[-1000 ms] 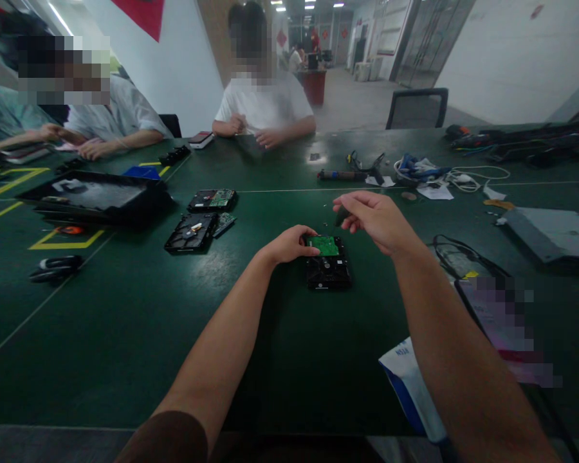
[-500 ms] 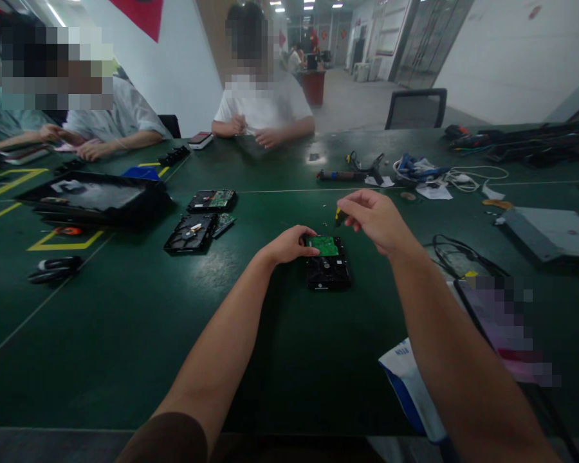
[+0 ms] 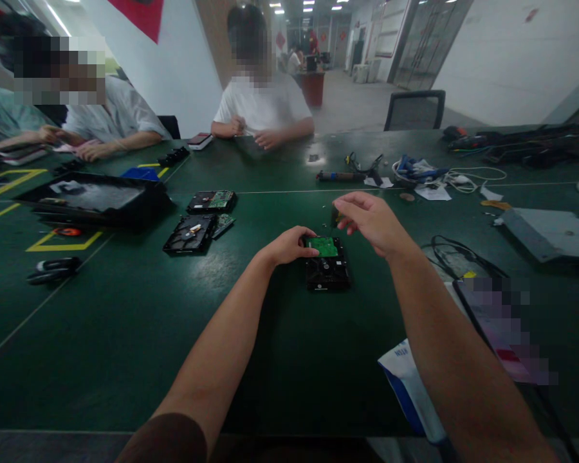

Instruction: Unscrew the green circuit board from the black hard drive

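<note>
Lying closest to me on the green table (image 3: 125, 334), a white-and-blue packet (image 3: 399, 361) is partly hidden behind my right arm (image 3: 439, 334). Further in, the black hard drive (image 3: 327, 276) lies flat in front of me, its green circuit board (image 3: 325, 247) at the far end. My left hand (image 3: 289, 246) grips the drive's left side near the far corner — thumb on top by the board, fingers at the edge. My right hand (image 3: 367, 217) holds a small dark tool (image 3: 335, 217) in a narrow pinch, pointing down by the drive's far right corner; contact of tip and drive: cannot tell. To the left, well apart, lies a second black drive (image 3: 186, 238), a loose circuit board (image 3: 223, 225) just beside it; over on the right, a grey metal box (image 3: 554, 233). Beyond: a third drive (image 3: 210, 201) and, left of it, a large black tray (image 3: 101, 217). Farther out, right of centre, a tangle of cables (image 3: 417, 168). Across the table — a co-worker (image 3: 265, 106) in a white shirt.
</note>
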Demonstrator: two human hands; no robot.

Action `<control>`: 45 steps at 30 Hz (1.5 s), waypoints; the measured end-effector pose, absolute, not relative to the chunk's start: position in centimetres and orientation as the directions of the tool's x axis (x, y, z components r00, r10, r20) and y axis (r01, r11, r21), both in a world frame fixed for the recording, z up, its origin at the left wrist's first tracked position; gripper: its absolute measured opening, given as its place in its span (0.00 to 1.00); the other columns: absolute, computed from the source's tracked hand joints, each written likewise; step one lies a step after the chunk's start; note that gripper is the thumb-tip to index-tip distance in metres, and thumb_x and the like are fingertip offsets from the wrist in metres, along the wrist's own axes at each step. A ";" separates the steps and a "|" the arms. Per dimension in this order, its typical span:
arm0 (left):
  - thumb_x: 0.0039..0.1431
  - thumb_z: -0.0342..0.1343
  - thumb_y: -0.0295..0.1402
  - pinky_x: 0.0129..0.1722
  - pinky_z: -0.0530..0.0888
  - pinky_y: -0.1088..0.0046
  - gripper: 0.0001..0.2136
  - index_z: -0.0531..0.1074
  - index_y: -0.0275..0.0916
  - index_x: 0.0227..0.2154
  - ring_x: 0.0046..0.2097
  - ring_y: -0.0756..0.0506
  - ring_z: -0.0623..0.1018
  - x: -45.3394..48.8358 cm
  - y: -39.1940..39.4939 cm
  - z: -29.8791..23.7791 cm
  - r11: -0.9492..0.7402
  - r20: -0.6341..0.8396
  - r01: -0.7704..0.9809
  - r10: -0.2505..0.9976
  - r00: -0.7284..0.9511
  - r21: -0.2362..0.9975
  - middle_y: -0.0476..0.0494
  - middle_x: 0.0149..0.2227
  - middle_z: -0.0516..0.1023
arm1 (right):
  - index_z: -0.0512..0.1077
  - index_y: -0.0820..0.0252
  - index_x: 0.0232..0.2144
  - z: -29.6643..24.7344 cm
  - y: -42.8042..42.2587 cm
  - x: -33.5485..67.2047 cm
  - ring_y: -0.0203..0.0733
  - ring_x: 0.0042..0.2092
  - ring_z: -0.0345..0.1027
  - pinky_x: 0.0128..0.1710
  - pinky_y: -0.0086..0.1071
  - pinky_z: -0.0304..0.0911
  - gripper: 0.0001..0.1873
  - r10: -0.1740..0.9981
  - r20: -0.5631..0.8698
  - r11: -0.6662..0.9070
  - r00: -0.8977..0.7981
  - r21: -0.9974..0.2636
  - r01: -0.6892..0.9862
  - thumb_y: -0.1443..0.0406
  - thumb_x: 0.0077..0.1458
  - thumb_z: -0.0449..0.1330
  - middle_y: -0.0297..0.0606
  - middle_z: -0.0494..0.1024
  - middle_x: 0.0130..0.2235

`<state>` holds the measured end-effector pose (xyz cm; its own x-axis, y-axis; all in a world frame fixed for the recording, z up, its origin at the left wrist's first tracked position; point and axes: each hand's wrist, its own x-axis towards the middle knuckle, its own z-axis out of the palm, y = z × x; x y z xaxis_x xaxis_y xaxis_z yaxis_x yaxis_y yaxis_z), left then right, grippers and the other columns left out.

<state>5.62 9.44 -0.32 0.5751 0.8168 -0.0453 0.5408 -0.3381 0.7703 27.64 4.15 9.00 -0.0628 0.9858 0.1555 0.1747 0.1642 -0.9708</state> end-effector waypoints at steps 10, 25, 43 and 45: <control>0.53 0.69 0.42 0.37 0.70 0.68 0.30 0.72 0.36 0.56 0.38 0.44 0.74 5.6 9.4 -0.4 -0.352 -0.030 0.535 0.815 0.579 0.768 0.44 0.40 0.74 | 0.76 0.54 0.42 9.1 4.2 27.7 0.32 0.25 0.69 0.20 0.29 0.57 0.09 0.987 0.139 0.152 -0.084 -0.972 0.179 0.61 0.60 0.61 0.39 0.81 0.42; 0.53 0.68 0.42 0.37 0.70 0.68 0.30 0.71 0.36 0.57 0.39 0.44 0.74 5.6 9.5 -0.3 -0.338 -0.046 0.534 0.812 0.581 0.775 0.43 0.40 0.75 | 0.79 0.52 0.43 8.5 4.5 27.9 0.33 0.29 0.68 0.24 0.28 0.61 0.11 0.979 0.197 0.205 -0.058 -0.964 0.168 0.57 0.60 0.63 0.35 0.78 0.36; 0.53 0.68 0.43 0.38 0.70 0.68 0.30 0.71 0.37 0.57 0.39 0.44 0.74 5.6 9.5 -0.6 -0.361 -0.018 0.533 0.815 0.579 0.765 0.44 0.40 0.74 | 0.78 0.56 0.44 8.5 4.6 27.4 0.33 0.27 0.72 0.26 0.29 0.66 0.12 0.994 0.108 0.109 -0.034 -0.993 0.032 0.59 0.63 0.58 0.40 0.81 0.39; 0.53 0.68 0.42 0.38 0.70 0.68 0.30 0.71 0.36 0.57 0.39 0.44 0.74 5.5 9.5 -0.7 -0.368 -0.011 0.531 0.814 0.580 0.763 0.43 0.40 0.74 | 0.79 0.55 0.45 8.5 4.6 27.5 0.32 0.26 0.70 0.24 0.28 0.64 0.12 0.993 0.117 0.118 -0.015 -0.990 0.075 0.59 0.62 0.60 0.38 0.80 0.38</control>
